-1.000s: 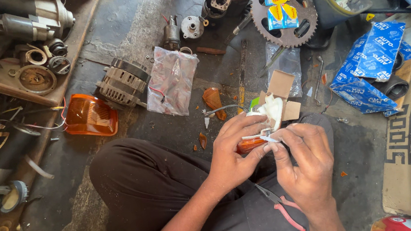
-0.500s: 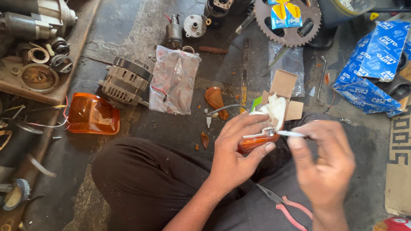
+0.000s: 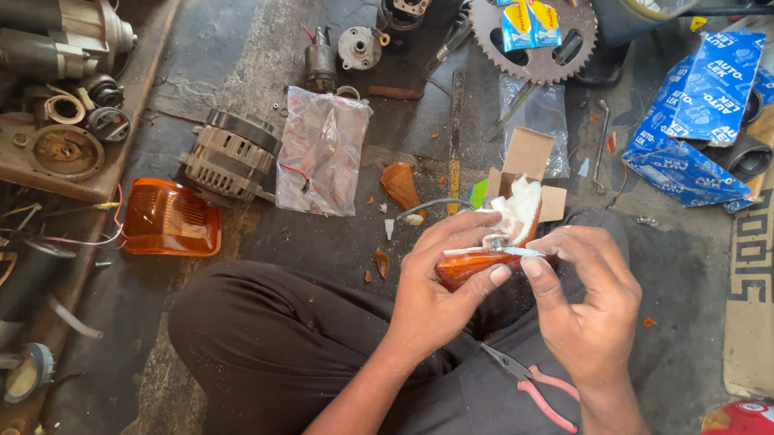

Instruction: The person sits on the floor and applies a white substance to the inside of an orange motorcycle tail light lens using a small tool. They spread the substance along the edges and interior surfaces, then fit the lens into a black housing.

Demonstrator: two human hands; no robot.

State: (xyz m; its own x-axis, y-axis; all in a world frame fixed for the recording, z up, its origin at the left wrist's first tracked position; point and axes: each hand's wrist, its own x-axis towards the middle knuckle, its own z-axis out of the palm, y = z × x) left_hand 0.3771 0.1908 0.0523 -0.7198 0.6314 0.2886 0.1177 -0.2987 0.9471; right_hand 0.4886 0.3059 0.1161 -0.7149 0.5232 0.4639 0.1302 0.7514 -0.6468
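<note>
I sit cross-legged on a workshop floor. My left hand (image 3: 439, 283) grips a small orange lamp lens (image 3: 466, 267) with a white piece on top of it. My right hand (image 3: 584, 298) pinches a thin white strip (image 3: 515, 250) lying across the top of the lens, fingers and thumb closed on its end. Both hands meet over my lap. Pink-handled pliers (image 3: 538, 387) lie on my dark trousers just below my right hand.
An open cardboard box (image 3: 533, 161) sits beyond my hands. An orange lamp cover (image 3: 168, 220), an alternator (image 3: 228, 155), a clear plastic bag (image 3: 322, 153), a sprocket (image 3: 529, 19) and blue boxes (image 3: 704, 116) lie on the floor. Metal parts crowd the left side.
My right hand drew out to the right half a second ago, then came back in and now pinches the white strip at the lens. My left hand has held steady.
</note>
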